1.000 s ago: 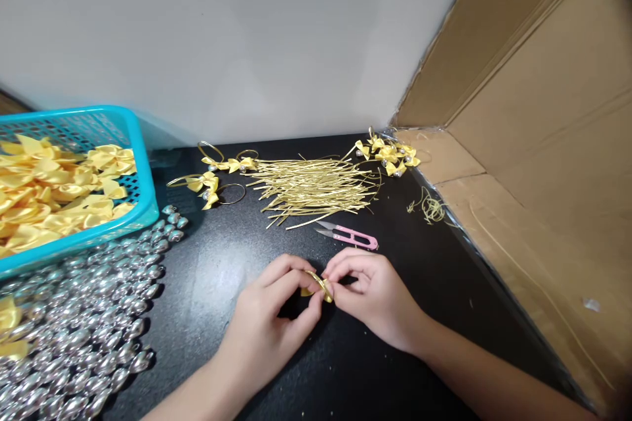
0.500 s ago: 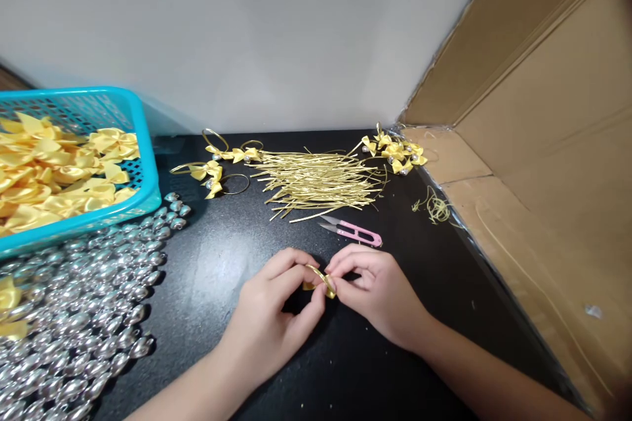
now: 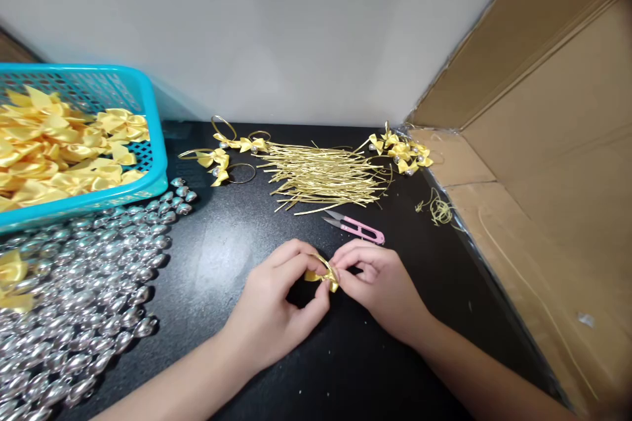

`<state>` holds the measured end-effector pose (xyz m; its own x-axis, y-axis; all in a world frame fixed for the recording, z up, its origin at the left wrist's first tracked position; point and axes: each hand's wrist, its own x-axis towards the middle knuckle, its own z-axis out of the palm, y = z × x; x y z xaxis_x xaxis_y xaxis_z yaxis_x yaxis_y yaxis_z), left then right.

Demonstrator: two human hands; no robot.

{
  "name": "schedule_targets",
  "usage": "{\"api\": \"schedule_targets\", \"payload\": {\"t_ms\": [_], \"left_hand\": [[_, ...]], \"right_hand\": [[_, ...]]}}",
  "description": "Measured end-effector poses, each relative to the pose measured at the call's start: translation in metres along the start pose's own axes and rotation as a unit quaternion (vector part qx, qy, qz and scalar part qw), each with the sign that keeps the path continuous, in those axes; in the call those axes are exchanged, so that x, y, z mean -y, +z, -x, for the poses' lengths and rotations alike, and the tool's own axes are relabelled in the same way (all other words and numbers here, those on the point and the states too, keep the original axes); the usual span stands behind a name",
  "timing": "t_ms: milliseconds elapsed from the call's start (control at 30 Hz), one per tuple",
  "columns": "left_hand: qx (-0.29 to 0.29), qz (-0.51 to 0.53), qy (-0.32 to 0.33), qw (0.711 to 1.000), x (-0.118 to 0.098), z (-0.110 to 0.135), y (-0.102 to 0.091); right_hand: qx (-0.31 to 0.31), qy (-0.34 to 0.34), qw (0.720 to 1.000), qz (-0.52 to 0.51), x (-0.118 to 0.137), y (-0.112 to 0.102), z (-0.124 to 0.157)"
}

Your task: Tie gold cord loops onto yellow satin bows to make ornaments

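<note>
My left hand point(image 3: 276, 309) and my right hand point(image 3: 378, 286) meet over the black table point(image 3: 222, 263), both pinching a small yellow ribbon bow with a gold wire tie point(image 3: 323, 274) between their fingertips. The bow sits just above the tabletop. Right behind my right hand lie pink thread snips point(image 3: 356, 228). Farther back is a heap of gold wire ties point(image 3: 320, 177).
A teal basket point(image 3: 148, 145) full of yellow ribbon bows point(image 3: 59, 145) stands at the left, with a spread of silver beads point(image 3: 83, 302) in front of it. Finished bows with loops point(image 3: 220, 161) and another cluster point(image 3: 402, 154) lie at the back. A cardboard box wall point(image 3: 548, 164) bounds the right side.
Both hands stay together on the bow, working the wire tie round it. The view has tilted down slightly, so everything sits a little higher in the frame.
</note>
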<state>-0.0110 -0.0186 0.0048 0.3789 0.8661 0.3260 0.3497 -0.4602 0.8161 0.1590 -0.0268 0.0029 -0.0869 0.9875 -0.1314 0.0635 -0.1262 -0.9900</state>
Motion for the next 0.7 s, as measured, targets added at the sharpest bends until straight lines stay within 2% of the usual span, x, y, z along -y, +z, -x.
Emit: {"api": "schedule_targets", "payload": {"t_ms": [300, 700], "left_hand": [[-0.008, 0.007, 0.013, 1.0, 0.0003, -0.0032, -0.0008], [0.006, 0.014, -0.003, 1.0, 0.0, -0.0032, -0.0009]], "right_hand": [[0.0, 0.003, 1.0, -0.008, -0.0016, 0.0002, 0.0001], [-0.004, -0.013, 1.0, -0.012, -0.0008, 0.0011, 0.001]]}}
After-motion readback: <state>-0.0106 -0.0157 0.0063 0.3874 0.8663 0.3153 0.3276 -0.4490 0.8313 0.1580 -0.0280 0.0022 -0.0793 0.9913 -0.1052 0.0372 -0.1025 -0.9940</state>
